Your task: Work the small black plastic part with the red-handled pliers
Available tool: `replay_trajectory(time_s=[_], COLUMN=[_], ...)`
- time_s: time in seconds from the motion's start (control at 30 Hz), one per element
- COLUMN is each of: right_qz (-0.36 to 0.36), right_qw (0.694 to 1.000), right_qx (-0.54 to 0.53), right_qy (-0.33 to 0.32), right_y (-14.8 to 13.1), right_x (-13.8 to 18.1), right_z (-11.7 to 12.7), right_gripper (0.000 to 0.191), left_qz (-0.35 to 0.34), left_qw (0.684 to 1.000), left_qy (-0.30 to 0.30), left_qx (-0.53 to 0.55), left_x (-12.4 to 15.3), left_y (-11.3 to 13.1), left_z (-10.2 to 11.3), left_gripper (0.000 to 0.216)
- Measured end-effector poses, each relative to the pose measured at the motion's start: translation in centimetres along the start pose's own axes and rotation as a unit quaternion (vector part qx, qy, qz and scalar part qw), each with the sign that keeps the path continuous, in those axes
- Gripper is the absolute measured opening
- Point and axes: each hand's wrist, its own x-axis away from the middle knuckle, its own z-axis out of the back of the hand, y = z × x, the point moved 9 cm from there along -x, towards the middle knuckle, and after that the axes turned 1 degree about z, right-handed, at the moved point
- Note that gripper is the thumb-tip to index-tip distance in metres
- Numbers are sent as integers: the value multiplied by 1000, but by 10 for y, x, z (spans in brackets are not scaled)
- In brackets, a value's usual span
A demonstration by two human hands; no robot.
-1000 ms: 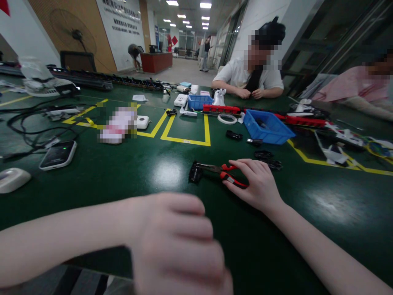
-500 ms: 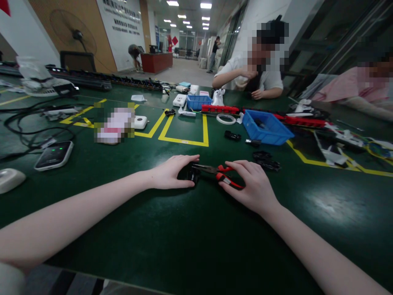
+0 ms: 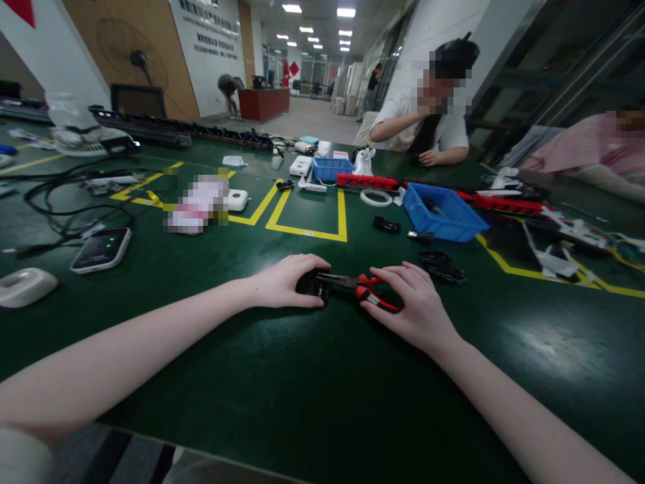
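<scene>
Left hand (image 3: 285, 281) pinches black part (image 3: 320, 288); right hand (image 3: 418, 299) grips needle-nose pliers (image 3: 355, 282); slack pinch could let part twist.

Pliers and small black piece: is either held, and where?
The right hand holds the pliers by their handles. The left hand curves around the black piece; whether it grips it cannot be told.

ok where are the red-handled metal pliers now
In the head view, the pliers are just right of centre, in the right hand, their tips at the small black part.
</scene>
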Motion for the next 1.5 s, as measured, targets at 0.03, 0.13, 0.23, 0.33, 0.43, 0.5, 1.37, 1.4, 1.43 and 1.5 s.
replay_trajectory(time_s=[0.03, 0.13, 0.23, 0.33, 0.43, 0.5, 1.37, 1.4, 1.43, 1.5], right_qz=[4, 12, 13, 9, 1, 0, 50, 51, 50, 50], right_qw=[1000, 1000, 1000, 1000, 1000, 1000, 997, 996, 996, 996], right_qx=[-2, -7, -14, -21, -26, -27, -52, -54, -56, -59], right_qy=[-1, -2, -2, 1, 5, 4, 41, 45, 46, 44], right_y=[0, -1, -1, -1, -1, -1, 18, 18, 18, 19], right_x=[0, 0, -1, -1, -3, -3, -2, -2, -3, -3], right_z=[-1, -3, -3, -1, 2, 1, -2, -2, -2, -2], right_gripper=[51, 51, 52, 51, 50, 49, 44, 44, 44, 44], left_qz=[-2, -8, -11, -16, -20, -21, -32, -34, -36, -41], left_qw=[1000, 1000, 1000, 1000, 1000, 1000, 999, 999, 999, 999], left_qy=[1, 1, 1, 4, 6, 8, -17, -19, -21, -23], left_qx=[-2, -5, -6, -5, -5, -4, -13, -13, -15, -22], left_x=[0, 0, 0, 0, 0, 0, -4, -4, -4, -4], left_y=[0, 1, 1, 2, 3, 3, 6, 6, 7, 8], left_z=[0, 0, 0, 1, 1, 1, 6, 6, 5, 5], left_gripper=[62, 61, 62, 61, 61, 62, 64, 64, 64, 63])
